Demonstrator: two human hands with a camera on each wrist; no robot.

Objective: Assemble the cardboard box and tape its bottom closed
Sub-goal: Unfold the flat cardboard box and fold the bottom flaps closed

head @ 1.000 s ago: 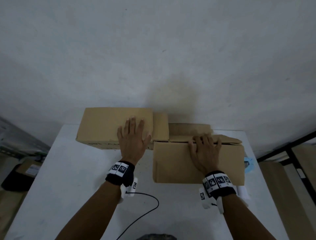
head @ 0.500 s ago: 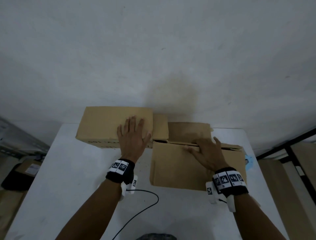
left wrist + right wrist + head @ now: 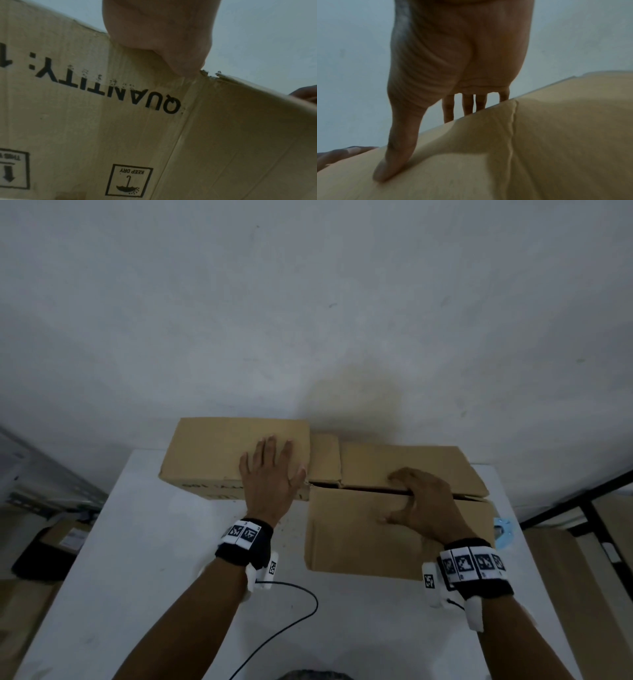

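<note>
We see the cardboard box (image 3: 359, 529) on the white table (image 3: 137, 577), against the wall. The left hand (image 3: 270, 474) lies flat, fingers straight, on its left top flap (image 3: 219, 450). The right hand (image 3: 421, 505) grips the near panel's upper edge, fingers apparently hooked inside, thumb (image 3: 393, 155) pressed outside.

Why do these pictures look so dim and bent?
Head view: dim, wide-angle bending, soft shadow on the wall behind the box. Left wrist view: sharp print, blurred left hand. Right wrist view: smeared, right hand dark against the wall.
</note>
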